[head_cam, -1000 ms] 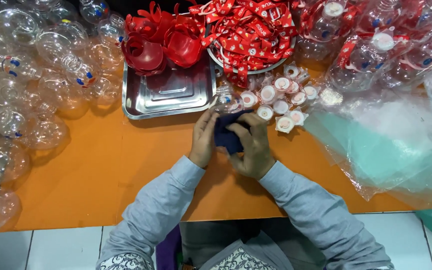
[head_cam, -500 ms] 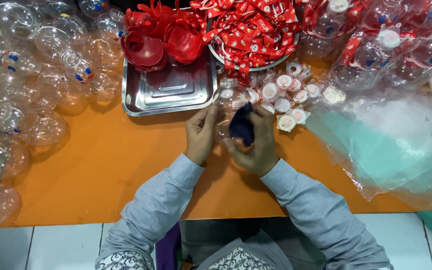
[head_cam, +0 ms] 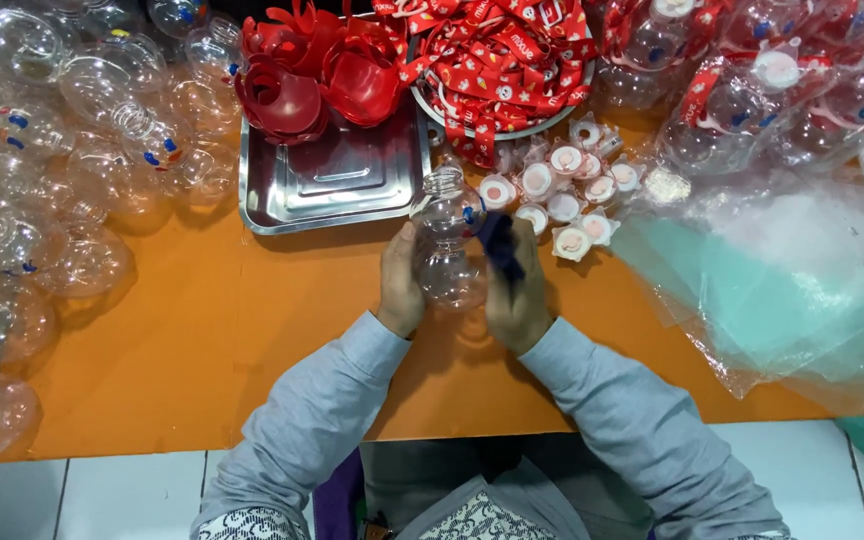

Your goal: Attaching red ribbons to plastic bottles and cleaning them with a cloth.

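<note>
1. Head view: clear plastic bottle (head_cam: 449, 245), bulbous, figure-shaped, threaded neck pointing away from the person, small blue mark on its side. It is held just above the orange table (head_cam: 202, 330), near the front edge of the steel tray (head_cam: 337, 185).
2. Left hand (head_cam: 401, 285): fingers curled round the bottle's left side, thumb on top. Closed grip on the body.
3. Right hand (head_cam: 517, 295): pinching a dark blue cloth (head_cam: 500, 245) and pressing it against the bottle's right flank.
4. Technique, as judged: keep the L grip low on the body so the neck stays free; rotate the bottle w/ the L hand while the cloth stays flat under the R fingers. Light pressure only, since thin walls likely dent.
5. Just beyond the R hand: cluster of small white caps w/ pink centres (head_cam: 562, 195), each in its own clear wrap.
6. Tray holds red plastic pieces (head_cam: 307, 80) at its far end; the near part is bare metal.
7. Behind the caps: round dish heaped w/ red printed ribbons (head_cam: 497, 60).
8. Left side: large pile of empty clear bottles (head_cam: 42, 170). Right side: bottles w/ ribbons fitted (head_cam: 752, 90), plus loose clear plastic bags (head_cam: 782, 290).
</note>
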